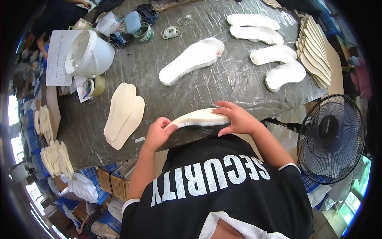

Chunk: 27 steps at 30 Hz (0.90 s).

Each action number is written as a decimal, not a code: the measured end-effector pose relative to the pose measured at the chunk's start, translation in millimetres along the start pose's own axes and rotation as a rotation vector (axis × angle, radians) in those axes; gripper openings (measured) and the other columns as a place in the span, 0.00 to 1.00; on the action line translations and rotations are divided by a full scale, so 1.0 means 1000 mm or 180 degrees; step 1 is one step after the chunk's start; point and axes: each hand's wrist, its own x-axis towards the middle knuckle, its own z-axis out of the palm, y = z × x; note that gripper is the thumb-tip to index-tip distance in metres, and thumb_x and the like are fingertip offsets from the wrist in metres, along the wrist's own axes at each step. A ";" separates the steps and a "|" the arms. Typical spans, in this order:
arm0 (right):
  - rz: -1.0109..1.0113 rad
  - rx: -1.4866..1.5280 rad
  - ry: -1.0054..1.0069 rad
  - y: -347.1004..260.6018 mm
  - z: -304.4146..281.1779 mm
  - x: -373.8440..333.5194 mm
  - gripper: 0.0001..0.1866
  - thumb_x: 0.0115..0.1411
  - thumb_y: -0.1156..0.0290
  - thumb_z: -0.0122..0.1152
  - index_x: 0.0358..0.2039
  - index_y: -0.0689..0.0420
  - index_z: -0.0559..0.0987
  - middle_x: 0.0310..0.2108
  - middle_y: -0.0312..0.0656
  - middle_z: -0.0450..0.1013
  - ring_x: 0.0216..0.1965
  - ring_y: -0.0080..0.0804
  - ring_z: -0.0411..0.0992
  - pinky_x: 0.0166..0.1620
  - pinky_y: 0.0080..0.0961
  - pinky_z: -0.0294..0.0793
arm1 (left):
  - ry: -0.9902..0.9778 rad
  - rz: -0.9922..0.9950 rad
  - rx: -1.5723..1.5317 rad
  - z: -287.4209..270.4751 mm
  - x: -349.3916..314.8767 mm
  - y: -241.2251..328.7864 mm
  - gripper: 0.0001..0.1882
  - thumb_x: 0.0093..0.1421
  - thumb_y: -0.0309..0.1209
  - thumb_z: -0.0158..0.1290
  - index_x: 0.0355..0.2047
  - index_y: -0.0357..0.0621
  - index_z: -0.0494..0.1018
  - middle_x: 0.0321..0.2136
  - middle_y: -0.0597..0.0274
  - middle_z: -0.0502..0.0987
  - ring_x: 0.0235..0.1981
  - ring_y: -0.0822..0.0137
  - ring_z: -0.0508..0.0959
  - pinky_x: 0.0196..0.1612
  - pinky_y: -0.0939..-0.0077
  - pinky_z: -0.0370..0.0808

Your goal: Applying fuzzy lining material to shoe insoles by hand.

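1. A person's left hand [157, 134] is pinching one end of a cream insole [198, 116], the thumb and fingers closing on its edge.
2. The right hand [237, 119] is gripping the other end, its fingers lying across the top and its thumb standing apart at the lower side; from here, I cannot tell how hard it is pressing.
3. That one insole is spanning both hands at the near edge of the dark, plastic-covered surface [223, 89], just in front of the person's black shirt [223, 199]. White fleece is showing along its lower side.
4. One white fleecy insole [191, 60] with a red mark is lying alone beyond the hands, near the middle.
5. Four white pieces [254, 35] are resting toward the far right. Beside them, a fanned stack of cream insoles [314, 51] is overlapping too closely for me to count.
6. Two flat cream insoles [124, 113] are lying left of the hands, one partly covering the other.
7. One white bucket [97, 55] is standing at the far left, partly over a written sheet [57, 59], with one coil of pale cord [170, 32] lying farther right.
8. One black fan [330, 139] is facing in from the right.
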 end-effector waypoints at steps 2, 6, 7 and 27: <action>0.0007 0.0188 -0.0185 0.004 -0.011 0.007 0.38 0.41 0.56 0.76 0.52 0.58 0.75 0.55 0.52 0.67 0.55 0.53 0.67 0.55 0.40 0.68 | -0.0302 -0.0185 -0.0209 -0.014 0.011 -0.004 0.22 0.55 0.44 0.63 0.37 0.37 0.74 0.28 0.60 0.78 0.31 0.69 0.75 0.38 0.73 0.73; 0.0278 0.0530 -0.0245 0.004 -0.011 0.012 0.26 0.48 0.67 0.72 0.48 0.59 0.77 0.42 0.50 0.77 0.45 0.47 0.75 0.49 0.33 0.73 | -0.0743 -0.0186 0.0214 -0.023 0.014 0.004 0.19 0.57 0.42 0.61 0.36 0.38 0.75 0.29 0.62 0.78 0.30 0.72 0.74 0.37 0.75 0.72; 0.0557 0.0721 -0.0289 0.003 -0.012 0.014 0.23 0.50 0.69 0.70 0.47 0.59 0.78 0.41 0.50 0.78 0.43 0.46 0.76 0.48 0.32 0.73 | -0.0864 -0.0235 0.0188 -0.025 0.012 0.007 0.18 0.57 0.42 0.61 0.36 0.38 0.75 0.29 0.62 0.78 0.30 0.72 0.74 0.37 0.74 0.72; -0.0045 -0.1448 0.0203 -0.036 0.005 0.046 0.20 0.47 0.54 0.69 0.39 0.48 0.81 0.37 0.37 0.78 0.44 0.33 0.75 0.48 0.35 0.65 | -0.0588 0.0616 0.1119 -0.004 -0.005 0.047 0.13 0.61 0.29 0.51 0.45 0.41 0.76 0.34 0.50 0.80 0.35 0.56 0.80 0.42 0.69 0.73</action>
